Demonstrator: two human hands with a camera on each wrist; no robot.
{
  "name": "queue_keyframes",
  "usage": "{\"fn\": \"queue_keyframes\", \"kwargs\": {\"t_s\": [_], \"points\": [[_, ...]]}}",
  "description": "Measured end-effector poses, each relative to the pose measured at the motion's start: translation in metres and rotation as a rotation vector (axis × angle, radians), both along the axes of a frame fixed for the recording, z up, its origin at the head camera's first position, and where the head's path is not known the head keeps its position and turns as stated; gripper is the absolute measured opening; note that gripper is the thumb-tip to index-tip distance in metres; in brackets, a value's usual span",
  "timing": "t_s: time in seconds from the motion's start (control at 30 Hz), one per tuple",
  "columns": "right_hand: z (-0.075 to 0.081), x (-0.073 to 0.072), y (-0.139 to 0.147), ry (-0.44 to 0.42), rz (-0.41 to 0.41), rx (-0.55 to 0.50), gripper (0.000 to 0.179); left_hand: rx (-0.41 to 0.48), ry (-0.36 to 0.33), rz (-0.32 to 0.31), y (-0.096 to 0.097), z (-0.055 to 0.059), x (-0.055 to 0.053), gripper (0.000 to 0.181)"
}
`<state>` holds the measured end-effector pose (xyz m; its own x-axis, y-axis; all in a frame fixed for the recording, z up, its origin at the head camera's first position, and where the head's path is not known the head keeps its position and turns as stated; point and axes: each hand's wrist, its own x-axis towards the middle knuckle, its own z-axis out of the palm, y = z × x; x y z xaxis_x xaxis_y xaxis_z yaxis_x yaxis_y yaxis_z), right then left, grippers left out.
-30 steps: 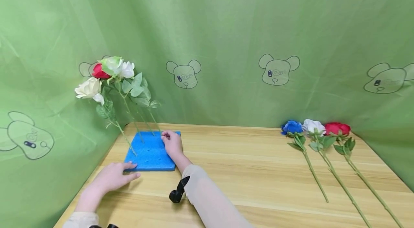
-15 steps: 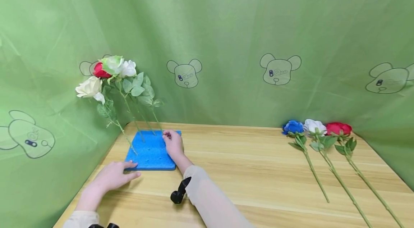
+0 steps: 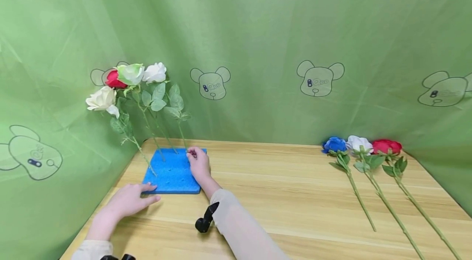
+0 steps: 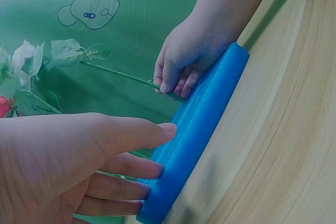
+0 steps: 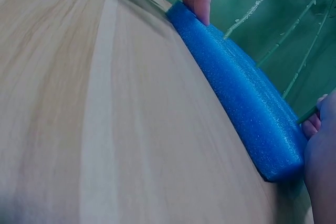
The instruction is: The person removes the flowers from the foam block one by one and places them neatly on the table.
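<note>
In the head view, my right hand (image 3: 199,167) pinches the lower stem of a white artificial rose (image 3: 155,72). That stem (image 4: 121,73) meets the blue foam board (image 3: 173,176) near its far right corner, with its tip hidden by the fingers. With straight fingers, my left hand (image 3: 127,201) touches the board's near left corner, its thumb apart from the other fingers. A cream rose (image 3: 102,99), a red rose (image 3: 115,79) and a green-white rose (image 3: 130,74) stand tilted left, their stems in the board. Small holes mark the foam's surface.
Blue (image 3: 334,145), white (image 3: 359,145) and red (image 3: 386,147) artificial flowers lie side by side at the right of the wooden table (image 3: 265,186). A green curtain (image 3: 258,26) with printed bear heads encloses the back and sides.
The white rose in my right hand has swung right and become more upright, its bloom now apart from the green-white one. My right hand has shifted slightly right; the left hand stays put.
</note>
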<state>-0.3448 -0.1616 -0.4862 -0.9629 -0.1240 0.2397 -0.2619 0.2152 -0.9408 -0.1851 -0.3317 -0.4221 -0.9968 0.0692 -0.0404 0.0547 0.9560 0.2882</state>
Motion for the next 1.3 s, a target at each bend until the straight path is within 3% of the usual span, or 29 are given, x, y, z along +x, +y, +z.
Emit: {"fn": "queue_keyframes", "kwargs": {"t_s": [0.83,1.3], "points": [[-0.004,0.002,0.008,0.023,-0.001,-0.187,0.014,0.021,-0.001,0.005,-0.001,-0.001,0.001,0.058],[-0.014,0.0,0.016,-0.005,0.059,-0.459,0.017,0.016,0.01,0.006,-0.004,-0.007,-0.002,0.058]]}}
